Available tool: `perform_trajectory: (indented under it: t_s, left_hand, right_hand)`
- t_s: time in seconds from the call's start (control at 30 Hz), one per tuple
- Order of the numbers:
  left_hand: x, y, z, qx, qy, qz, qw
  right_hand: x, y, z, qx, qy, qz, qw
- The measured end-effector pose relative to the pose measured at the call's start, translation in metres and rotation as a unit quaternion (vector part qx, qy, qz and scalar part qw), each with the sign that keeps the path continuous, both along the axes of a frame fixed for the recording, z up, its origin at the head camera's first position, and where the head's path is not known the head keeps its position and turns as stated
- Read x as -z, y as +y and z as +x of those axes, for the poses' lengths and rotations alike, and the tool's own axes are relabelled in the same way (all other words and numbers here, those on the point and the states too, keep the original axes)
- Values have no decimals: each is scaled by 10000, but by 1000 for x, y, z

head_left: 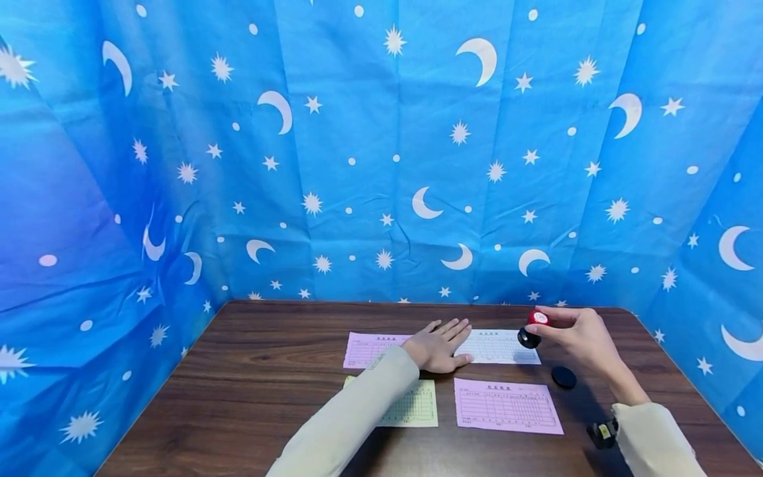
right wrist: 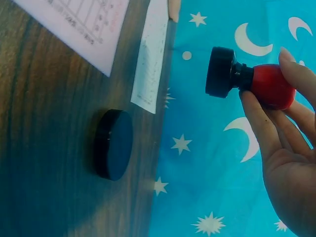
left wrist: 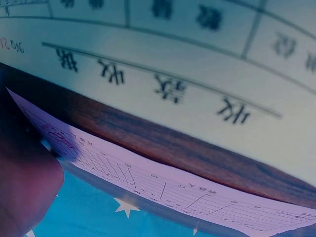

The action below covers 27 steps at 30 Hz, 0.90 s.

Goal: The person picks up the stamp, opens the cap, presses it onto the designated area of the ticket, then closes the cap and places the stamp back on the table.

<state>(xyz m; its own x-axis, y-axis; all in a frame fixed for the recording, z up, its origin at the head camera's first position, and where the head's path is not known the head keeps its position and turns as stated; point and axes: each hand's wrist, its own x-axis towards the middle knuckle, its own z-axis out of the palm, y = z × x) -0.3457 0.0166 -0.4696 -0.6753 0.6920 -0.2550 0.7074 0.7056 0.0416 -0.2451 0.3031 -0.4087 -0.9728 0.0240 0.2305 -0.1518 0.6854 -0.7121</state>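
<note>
My right hand (head_left: 587,338) pinches a round stamp (right wrist: 274,86) by its red handle, holding it above the right end of a white receipt form (head_left: 497,348). In the right wrist view the stamp's black head points away from the fingers. My left hand (head_left: 440,348) lies flat, fingers straight, over the left end of the white form and beside a pink form (head_left: 369,348). Below my left forearm lies a partly covered green form (head_left: 417,407). Another pink form (head_left: 507,407) lies nearer me. Red print shows on the pink form (left wrist: 163,175) in the left wrist view.
A round black cap (right wrist: 117,145) lies on the brown wooden table (head_left: 238,384), right of the forms. Beside the right sleeve is a small black device (head_left: 602,434). A blue curtain (head_left: 369,185) with moons and stars surrounds the table's back and sides.
</note>
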Motion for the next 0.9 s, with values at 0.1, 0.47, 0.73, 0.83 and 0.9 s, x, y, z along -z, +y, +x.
perform_trajectory:
  t_s: [0.1, 0.47, 0.73, 0.83, 0.9]
  left_hand:
    - [1, -1, 0, 27, 0, 31, 10000]
    - [-1, -1, 0, 33, -13, 11, 10000]
    - [9, 3, -8, -127, -91, -157, 9998]
    - [14, 4, -11, -174, -103, -197, 9996]
    - [11, 3, -10, -143, -75, -140, 9998]
  right_hand:
    - [4, 0, -2, -7, -77, 15, 10000]
    - [18, -4, -14, 209, -565, -265, 9978]
    - [28, -3, -21, 218, -603, 79, 9979]
    - [31, -4, -23, 203, -592, 127, 9980]
    - [31, -5, -23, 190, -576, 156, 9980]
